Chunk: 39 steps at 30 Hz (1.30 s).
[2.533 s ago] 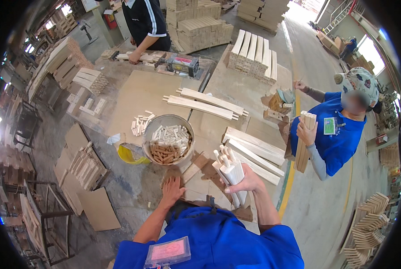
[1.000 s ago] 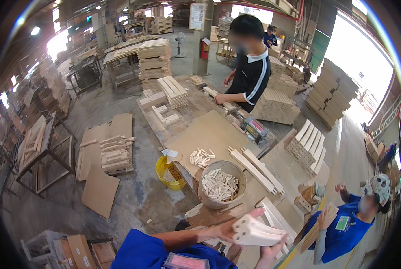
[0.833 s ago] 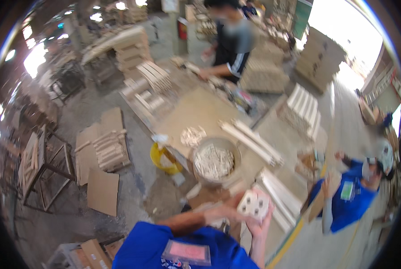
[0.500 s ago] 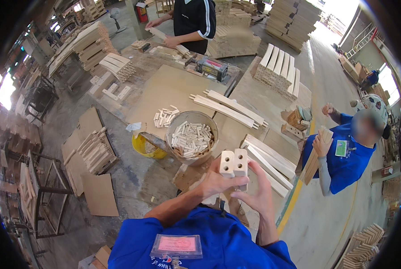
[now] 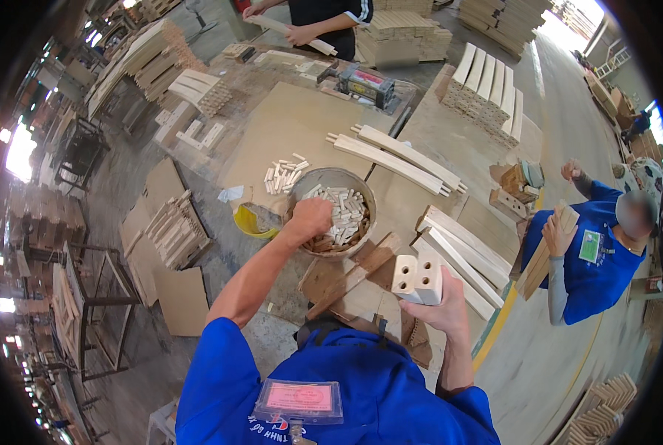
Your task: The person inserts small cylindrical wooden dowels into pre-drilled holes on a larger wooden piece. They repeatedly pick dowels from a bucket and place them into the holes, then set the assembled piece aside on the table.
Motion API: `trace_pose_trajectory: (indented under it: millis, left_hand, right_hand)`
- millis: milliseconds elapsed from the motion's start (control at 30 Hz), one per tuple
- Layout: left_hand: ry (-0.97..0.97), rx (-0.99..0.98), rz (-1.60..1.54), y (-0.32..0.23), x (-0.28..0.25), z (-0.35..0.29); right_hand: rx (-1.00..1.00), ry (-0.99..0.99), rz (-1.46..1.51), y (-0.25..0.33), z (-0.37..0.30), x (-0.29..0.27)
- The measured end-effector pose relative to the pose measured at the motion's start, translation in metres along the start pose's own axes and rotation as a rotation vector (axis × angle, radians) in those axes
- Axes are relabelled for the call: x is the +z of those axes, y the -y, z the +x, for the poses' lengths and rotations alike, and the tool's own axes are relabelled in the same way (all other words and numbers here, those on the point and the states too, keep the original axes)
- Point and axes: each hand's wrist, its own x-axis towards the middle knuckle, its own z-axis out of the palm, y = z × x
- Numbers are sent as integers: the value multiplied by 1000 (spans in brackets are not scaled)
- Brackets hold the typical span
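Observation:
My right hand (image 5: 448, 305) grips two pale wooden pieces (image 5: 417, 279) side by side, their ends up, each end showing two drilled holes. Over the left part of a round bucket (image 5: 374, 200) full of short wooden dowels (image 5: 348, 216), my left hand (image 5: 313, 220) reaches down with its fingers curled in. Its fingertips are hidden, so what they hold cannot be made out. More dowels (image 5: 281, 176) lie in a loose heap just beyond the bucket's left side.
Two curved rails with pegged ends (image 5: 394, 165) lie beyond the bucket, more rails (image 5: 461, 256) to the right. A yellow pail (image 5: 253, 221) stands left of the bucket. A co-worker in blue (image 5: 589, 256) holds wood at right; another in black (image 5: 324, 26) works at the far side.
My left hand has let go of the wooden pieces and moved left into the bucket. My right hand now holds both pieces alone, slightly further right. The view has shifted.

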Motion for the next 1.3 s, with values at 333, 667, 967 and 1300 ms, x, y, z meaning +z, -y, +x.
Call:
trace_pose_trajectory:
  millis: [333,667,967,1300]
  left_hand:
    - [-85,202,-369,-2,-32,-22]
    - [-198,547,-925,-114,-122,-145]
    - [-149,514,-873,-111,-110,-159]
    - [-158,533,-859,-102,-84,-158]
  right_hand:
    - [42,5,-88,-17,-15,4]
    - [20,124,-234,-12,-21,25]
    - [-107,146,-360,-2,-25,32]
    - [7,270,-408,-14,-26,39]
